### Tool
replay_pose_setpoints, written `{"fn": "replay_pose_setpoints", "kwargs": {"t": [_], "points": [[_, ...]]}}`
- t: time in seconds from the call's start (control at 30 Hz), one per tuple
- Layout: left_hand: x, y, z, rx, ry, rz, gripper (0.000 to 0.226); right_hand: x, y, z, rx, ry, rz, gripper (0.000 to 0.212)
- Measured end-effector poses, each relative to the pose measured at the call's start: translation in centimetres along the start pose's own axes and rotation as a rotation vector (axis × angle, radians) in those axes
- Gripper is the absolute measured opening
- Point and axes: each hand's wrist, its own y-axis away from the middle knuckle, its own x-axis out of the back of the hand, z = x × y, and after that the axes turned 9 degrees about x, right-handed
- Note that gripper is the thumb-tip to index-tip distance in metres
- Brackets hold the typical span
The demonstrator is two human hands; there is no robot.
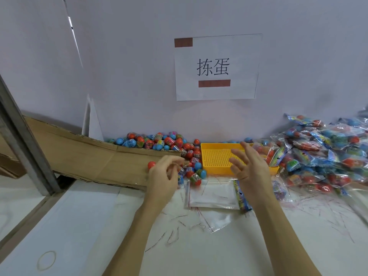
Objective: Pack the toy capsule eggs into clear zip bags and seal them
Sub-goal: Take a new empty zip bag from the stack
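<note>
left hand [163, 176] fingers curled, glossy red egg [151, 165] at fingertips, grip unclear | right hand [249, 168] splayed wide, empty, over perforated yellow tray [215, 156] | flat clear zip bags [211, 194] between hands | loose egg pile [179, 148] by cardboard [89, 156] | crinkly packed bags [322, 154] right

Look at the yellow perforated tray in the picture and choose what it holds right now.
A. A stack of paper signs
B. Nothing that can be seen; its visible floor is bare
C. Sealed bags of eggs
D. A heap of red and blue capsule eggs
B: the yellow tray shows only its bare perforated floor, though the right hand hides part of it; the loose capsule eggs lie outside it to the left, the filled bags to the right.
</note>
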Motion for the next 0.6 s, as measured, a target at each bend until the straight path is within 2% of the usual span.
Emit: {"fn": "replay_pose_setpoints", "kwargs": {"t": [0.07, 0.1, 0.17, 0.23, 0.37, 0.5, 0.6], "points": [[-0.6, 0.5, 0.0, -0.252, -0.238, -0.153, 0.022, 0.0, 0.0, 0.5, 0.0, 0.063, -0.017, 0.028], [-0.8, 0.7, 0.0, -0.316, -0.345, -0.248, 0.022, 0.1, 0.0, 0.7, 0.004, 0.106, -0.034, 0.022], [-1.3, 1.1, -0.1, -0.332, -0.503, -0.406, 0.033, 0.1, 0.0, 0.9, 0.013, 0.198, -0.077, 0.021], [-1.6, 1.3, -0.3, -0.298, -0.528, -0.44, 0.034, -0.1, 0.1, 1.2, 0.006, 0.303, -0.085, 0.022], [-1.6, 1.1, -0.5, -0.269, -0.504, -0.361, 0.022, -0.6, 0.5, 1.8, 0.013, 0.505, -0.156, 0.025], [-2.0, 1.0, -0.5, -0.232, -0.36, -0.191, 0.014, -1.3, 1.5, 2.1, 0.158, 0.747, -0.475, 0.031], [-1.6, 0.4, -0.1, -0.185, -0.303, -0.034, 0.021, -1.8, 2.0, 3.0, 0.269, 1.014, -0.657, 0.019]]}}
